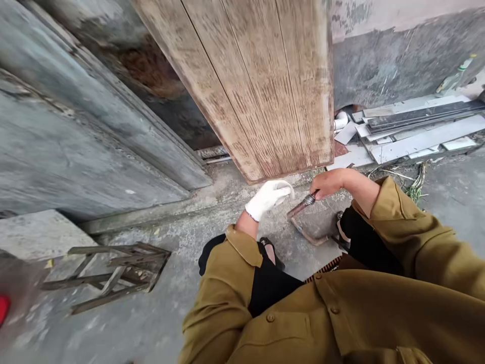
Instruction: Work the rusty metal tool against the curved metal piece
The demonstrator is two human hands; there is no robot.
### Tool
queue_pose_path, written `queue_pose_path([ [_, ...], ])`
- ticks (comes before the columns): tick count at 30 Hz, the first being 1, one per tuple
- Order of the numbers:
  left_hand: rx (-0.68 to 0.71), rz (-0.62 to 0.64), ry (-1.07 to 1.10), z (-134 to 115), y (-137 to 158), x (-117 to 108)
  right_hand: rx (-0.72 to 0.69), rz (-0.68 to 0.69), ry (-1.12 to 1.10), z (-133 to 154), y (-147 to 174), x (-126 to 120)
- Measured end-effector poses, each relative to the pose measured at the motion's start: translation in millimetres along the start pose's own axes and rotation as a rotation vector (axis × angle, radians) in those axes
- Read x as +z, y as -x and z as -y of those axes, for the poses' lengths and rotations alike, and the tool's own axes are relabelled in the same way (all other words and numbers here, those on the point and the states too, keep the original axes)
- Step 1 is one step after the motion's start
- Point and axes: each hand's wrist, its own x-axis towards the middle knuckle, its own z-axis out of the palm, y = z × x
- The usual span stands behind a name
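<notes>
My right hand (326, 183), bare, is closed around a rusty tool (303, 206) with wire wound about its shaft. A thin, bent, rusty metal piece (308, 236) shows below the tool's lower end; whether the two are joined I cannot tell. My left hand (267, 198) wears a white glove and is held left of the tool, apart from it. Its fingers are curved, with a gap between thumb and forefinger, and no object shows clearly in them. Just beyond both hands, a worn wooden panel (261, 86) with long dark grooves leans upright, its lower edge near the ground.
A small wooden frame (117, 273) lies on the concrete at left, beside a pale board (43, 235). Grey panels (94, 116) stand at the left. Stacked strips (420, 124) and a bottle (454, 76) are along the right wall. My feet are just below my hands.
</notes>
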Motion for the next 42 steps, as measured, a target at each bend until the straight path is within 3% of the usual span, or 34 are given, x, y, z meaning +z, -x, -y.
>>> queue_pose_path([
  [2, 0.006, 0.020, 0.012, 7, -2, 2, -0.110, 0.213, -0.186, -1, 13, -3],
  [3, 0.019, 0.010, 0.031, 11, -3, 3, -0.178, 0.222, -0.262, -2, 18, -5],
  [5, 0.046, -0.020, 0.111, 22, -5, 6, -0.278, 0.099, -0.401, -1, 25, -10],
  [7, 0.063, -0.008, 0.217, 33, -7, 10, -0.291, -0.088, -0.529, 4, 26, -14],
  [10, 0.099, 0.041, 0.316, 43, -8, 14, -0.198, -0.325, -0.650, 17, 21, -15],
  [13, 0.094, 0.073, 0.308, 46, -6, 17, -0.119, -0.451, -0.645, 25, 11, -14],
  [16, 0.017, 0.117, 0.239, 43, -1, 18, 0.013, -0.552, -0.484, 16, -4, -11],
  [19, -0.060, 0.145, 0.099, 39, 4, 16, 0.222, -0.630, -0.163, -5, -21, -5],
  [21, -0.092, 0.145, -0.010, 36, 8, 14, 0.301, -0.604, 0.052, -16, -29, 1],
  [23, -0.113, 0.127, -0.112, 34, 10, 11, 0.330, -0.481, 0.155, -21, -33, 9],
  [28, -0.117, 0.069, -0.192, 31, 14, 10, 0.263, 0.093, 0.039, -10, -28, 29],
  [31, -0.125, 0.106, -0.160, 33, 15, 12, 0.133, 0.279, -0.045, 3, -21, 33],
  [35, -0.092, 0.043, -0.032, 43, 13, 17, -0.075, 0.265, -0.241, 8, -6, 19],
  [38, -0.014, -0.003, 0.143, 53, 10, 23, -0.191, 0.121, -0.362, 4, 4, 6],
  [42, 0.059, 0.064, 0.300, 60, 11, 30, -0.202, -0.123, -0.626, 1, 12, 2],
])
